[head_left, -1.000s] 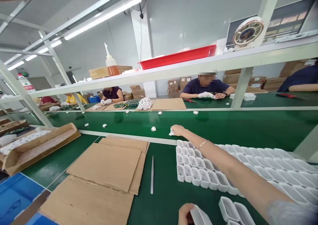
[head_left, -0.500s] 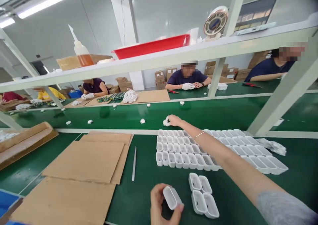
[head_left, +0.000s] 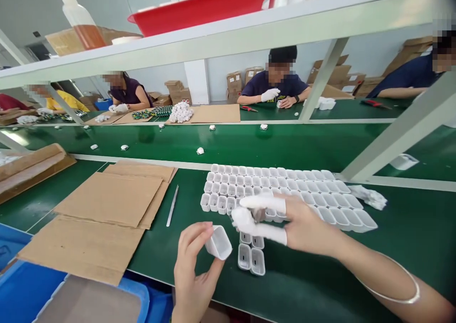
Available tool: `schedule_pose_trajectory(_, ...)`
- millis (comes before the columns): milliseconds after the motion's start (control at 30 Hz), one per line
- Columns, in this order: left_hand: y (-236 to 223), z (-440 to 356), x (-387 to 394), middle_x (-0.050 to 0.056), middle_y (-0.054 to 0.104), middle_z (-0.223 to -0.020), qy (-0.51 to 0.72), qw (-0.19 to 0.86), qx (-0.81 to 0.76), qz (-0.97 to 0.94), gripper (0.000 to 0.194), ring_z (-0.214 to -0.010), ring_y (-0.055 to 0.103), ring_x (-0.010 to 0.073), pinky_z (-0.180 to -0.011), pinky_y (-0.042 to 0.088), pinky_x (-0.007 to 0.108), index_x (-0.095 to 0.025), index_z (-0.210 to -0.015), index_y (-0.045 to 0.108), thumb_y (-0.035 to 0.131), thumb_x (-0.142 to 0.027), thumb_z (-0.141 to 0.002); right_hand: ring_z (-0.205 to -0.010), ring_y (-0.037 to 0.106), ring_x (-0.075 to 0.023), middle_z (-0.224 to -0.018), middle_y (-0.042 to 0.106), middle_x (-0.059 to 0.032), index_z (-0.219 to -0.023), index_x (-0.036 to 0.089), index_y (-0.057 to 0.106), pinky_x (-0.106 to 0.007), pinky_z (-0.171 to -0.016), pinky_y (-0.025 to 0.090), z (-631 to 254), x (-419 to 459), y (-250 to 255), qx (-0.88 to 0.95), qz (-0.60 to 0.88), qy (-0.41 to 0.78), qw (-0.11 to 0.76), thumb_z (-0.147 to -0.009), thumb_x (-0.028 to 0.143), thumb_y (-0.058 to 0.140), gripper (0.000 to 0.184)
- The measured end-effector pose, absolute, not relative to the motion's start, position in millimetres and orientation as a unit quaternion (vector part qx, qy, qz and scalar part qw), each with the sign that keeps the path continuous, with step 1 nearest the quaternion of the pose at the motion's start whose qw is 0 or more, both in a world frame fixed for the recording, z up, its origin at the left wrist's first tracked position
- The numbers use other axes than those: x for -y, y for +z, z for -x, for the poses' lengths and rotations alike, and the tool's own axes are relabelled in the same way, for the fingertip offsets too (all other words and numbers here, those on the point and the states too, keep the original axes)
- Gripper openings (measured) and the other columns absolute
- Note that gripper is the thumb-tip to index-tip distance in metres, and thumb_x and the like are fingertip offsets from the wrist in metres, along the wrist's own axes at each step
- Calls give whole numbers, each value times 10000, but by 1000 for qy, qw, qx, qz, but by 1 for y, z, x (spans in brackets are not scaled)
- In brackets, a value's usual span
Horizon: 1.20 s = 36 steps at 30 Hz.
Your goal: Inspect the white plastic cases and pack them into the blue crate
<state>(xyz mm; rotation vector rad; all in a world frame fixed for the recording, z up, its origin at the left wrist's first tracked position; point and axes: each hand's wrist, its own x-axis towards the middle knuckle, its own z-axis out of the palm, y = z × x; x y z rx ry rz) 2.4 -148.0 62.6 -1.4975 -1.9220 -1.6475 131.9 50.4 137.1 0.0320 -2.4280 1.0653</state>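
Note:
My left hand (head_left: 194,266) grips a small white plastic box (head_left: 221,243) between thumb and fingers, its open mouth tilted up toward me. To the right, my right hand (head_left: 302,223) pinches a rounded white part (head_left: 242,218) between fingers in white finger covers. The part is slightly blurred, so its details do not show. It is held close to the box but apart from it. Below the right hand stands a small group of white boxes (head_left: 257,262) with dark slots in their bottoms. Behind it, rows of the same boxes (head_left: 326,199) are partly hidden by that hand.
Tweezers (head_left: 172,205) and cardboard sheets (head_left: 110,197) lie on the left. Beyond the bench edge runs a green belt (head_left: 171,145) carrying several white parts. A slanted post (head_left: 392,128) rises at the right, and a shelf (head_left: 213,38) crosses above. Co-workers sit opposite.
My right hand has come back from the belt with the white part, to beside the box. My left hand has raised the box and turned it. The view has tilted down.

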Motion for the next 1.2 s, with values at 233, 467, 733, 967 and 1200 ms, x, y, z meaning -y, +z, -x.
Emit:
schedule_pose_trajectory(233,75,-15,142,105,596,-1177,-526,136,651,531,513,-1129,549,241,-896,516,362,-205,-1268,562,668,-17,-803,-742,598,-112,-874,647,-5,-1271,246,580,-225,-692,506,-141,-40,131,886,-63,399,228,-880,236,671,402)
schedule_pose_trajectory(467,74,-11,148,102,591,-1176,-483,152,670,543,536,-1125,545,239,-882,515,341,-209,-1302,545,656,-23,-811,-733,579,-109,-915,641,-1,-1279,264,560,-231,-690,504,-141,-34,129,886,-38,412,207,-880,218,662,414)
schedule_pose_trajectory(733,74,-11,147,103,590,-1165,-465,164,673,552,515,-1110,548,232,-897,508,341,-190,-1286,552,674,-41,-808,-730,564,-103,-891,615,23,-1272,299,545,-223,-688,495,-146,-28,132,893,3,414,178,-890,204,641,405)
schedule_pose_trajectory(967,80,-16,145,104,605,-1143,-447,183,672,562,480,-1093,563,229,-886,517,342,-187,-1266,562,662,-41,-819,-767,545,-120,-919,587,10,-1300,307,495,-256,-723,473,-157,-23,135,920,13,364,145,-951,222,554,364)
schedule_pose_trajectory(1200,79,-17,149,100,624,-1132,-434,165,683,564,470,-1064,582,240,-837,542,349,-227,-1269,563,669,-93,-831,-764,555,-142,-933,589,-18,-1357,283,437,-277,-718,471,-160,-20,133,929,9,342,144,-966,207,502,404)
